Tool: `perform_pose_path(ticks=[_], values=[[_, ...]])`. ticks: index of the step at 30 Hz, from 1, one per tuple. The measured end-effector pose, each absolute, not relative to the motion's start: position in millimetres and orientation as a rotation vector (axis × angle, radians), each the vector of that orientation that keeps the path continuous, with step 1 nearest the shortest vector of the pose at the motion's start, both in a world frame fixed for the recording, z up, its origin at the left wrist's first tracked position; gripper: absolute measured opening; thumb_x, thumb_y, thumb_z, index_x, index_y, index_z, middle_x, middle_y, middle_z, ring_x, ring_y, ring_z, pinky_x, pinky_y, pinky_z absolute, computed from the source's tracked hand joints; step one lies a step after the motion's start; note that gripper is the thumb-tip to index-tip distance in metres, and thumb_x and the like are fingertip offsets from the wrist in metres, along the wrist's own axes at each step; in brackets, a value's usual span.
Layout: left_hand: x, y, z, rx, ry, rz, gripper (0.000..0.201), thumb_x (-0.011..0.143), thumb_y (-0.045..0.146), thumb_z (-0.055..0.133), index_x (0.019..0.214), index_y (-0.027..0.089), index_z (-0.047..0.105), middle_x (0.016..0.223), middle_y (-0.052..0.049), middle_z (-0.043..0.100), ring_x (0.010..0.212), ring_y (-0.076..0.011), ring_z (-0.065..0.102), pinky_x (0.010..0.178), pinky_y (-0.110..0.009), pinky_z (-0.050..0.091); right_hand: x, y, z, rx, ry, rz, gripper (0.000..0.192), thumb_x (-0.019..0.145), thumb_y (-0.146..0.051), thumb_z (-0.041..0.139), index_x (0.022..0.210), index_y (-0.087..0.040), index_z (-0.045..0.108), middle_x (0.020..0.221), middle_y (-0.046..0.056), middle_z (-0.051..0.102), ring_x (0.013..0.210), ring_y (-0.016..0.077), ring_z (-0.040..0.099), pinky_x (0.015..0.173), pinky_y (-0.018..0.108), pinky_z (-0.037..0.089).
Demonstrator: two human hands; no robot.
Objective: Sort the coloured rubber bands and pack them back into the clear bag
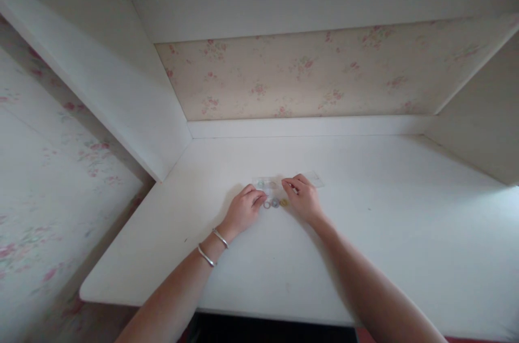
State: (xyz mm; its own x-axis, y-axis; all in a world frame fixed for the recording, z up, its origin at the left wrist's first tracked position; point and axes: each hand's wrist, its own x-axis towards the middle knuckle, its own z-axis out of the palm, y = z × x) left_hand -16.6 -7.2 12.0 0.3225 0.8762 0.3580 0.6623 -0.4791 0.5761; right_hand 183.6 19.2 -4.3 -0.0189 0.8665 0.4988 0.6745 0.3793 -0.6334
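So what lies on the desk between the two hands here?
In the head view, three small rings lie in a row between the left hand and the right hand, beside a clear plastic packet on the white desk.

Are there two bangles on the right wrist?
No, the two bangles sit on the left wrist, below the left hand; the right wrist is bare.

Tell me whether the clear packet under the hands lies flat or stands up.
Flat: the clear packet lies spread on the white desk, with the left hand and right hand on it.
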Motion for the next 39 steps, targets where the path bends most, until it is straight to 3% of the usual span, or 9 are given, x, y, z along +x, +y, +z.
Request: perform_pose_path(ticks=[4, 9, 15, 23, 33, 39], values=[[-7, 5, 22, 2.273, 1.464, 1.022, 0.024, 0.091, 0.031, 0.046, 0.093, 0.019, 0.066, 0.085, -0.003, 0.057, 0.074, -0.0116, 0.054, 0.07, -0.023, 0.043, 183, 15, 2, -1.378, -1.844, 0.282, 0.027, 0.089, -0.032, 0.045, 0.088, -0.023, 0.07, 0.078, 0.003, 0.067, 0.072, 0.0153, 0.059, 0.068, 0.027, 0.04], [8, 32, 26, 2.398, 1.502, 0.839, 0.022, 0.09, 0.028, 0.047, 0.089, 0.021, 0.067, 0.084, -0.002, 0.056, 0.078, -0.012, 0.055, 0.073, -0.023, 0.043, 182, 4, 13, -1.318, -2.074, 0.264, 0.023, 0.088, -0.028, 0.047, 0.086, -0.024, 0.07, 0.075, 0.001, 0.067, 0.065, 0.0126, 0.057, 0.069, 0.027, 0.035], [13, 46, 25, 2.444, 1.527, 0.673, 0.028, 0.091, 0.027, 0.044, 0.078, 0.021, 0.068, 0.081, -0.002, 0.057, 0.074, -0.012, 0.054, 0.072, -0.023, 0.043, 176, -8, 19, -1.189, -2.314, 0.135, 0.016, 0.083, -0.028, 0.057, 0.093, -0.026, 0.069, 0.083, 0.002, 0.06, 0.08, 0.0145, 0.053, 0.074, 0.029, 0.028], [-16, 16, 19, 2.299, 1.508, 0.888, 0.025, 0.092, 0.029, 0.043, 0.094, 0.02, 0.065, 0.088, -0.003, 0.059, 0.081, -0.0136, 0.057, 0.077, -0.025, 0.045, 163, -12, 18, -1.246, -2.427, 0.139, 0.017, 0.084, -0.023, 0.055, 0.08, -0.025, 0.071, 0.086, 0.003, 0.056, 0.08, 0.0145, 0.048, 0.073, 0.03, 0.026], [-32, -6, 20, 2.262, 1.448, 0.864, 0.026, 0.092, 0.031, 0.042, 0.093, 0.021, 0.065, 0.086, -0.003, 0.058, 0.076, -0.0123, 0.056, 0.07, -0.023, 0.045, 161, -5, 10, -1.211, -2.149, 0.344, 0.02, 0.089, -0.027, 0.05, 0.083, -0.024, 0.069, 0.084, 0.002, 0.055, 0.081, 0.0139, 0.051, 0.073, 0.027, 0.036], [-29, -14, 21, 2.378, 1.411, 0.623, 0.021, 0.09, 0.031, 0.047, 0.095, 0.023, 0.066, 0.092, -0.001, 0.059, 0.079, -0.0129, 0.059, 0.076, -0.024, 0.046, 166, 13, 0, -1.229, -1.768, 0.498, 0.023, 0.087, -0.035, 0.051, 0.088, -0.022, 0.069, 0.082, 0.004, 0.054, 0.076, 0.0157, 0.053, 0.068, 0.029, 0.044]])
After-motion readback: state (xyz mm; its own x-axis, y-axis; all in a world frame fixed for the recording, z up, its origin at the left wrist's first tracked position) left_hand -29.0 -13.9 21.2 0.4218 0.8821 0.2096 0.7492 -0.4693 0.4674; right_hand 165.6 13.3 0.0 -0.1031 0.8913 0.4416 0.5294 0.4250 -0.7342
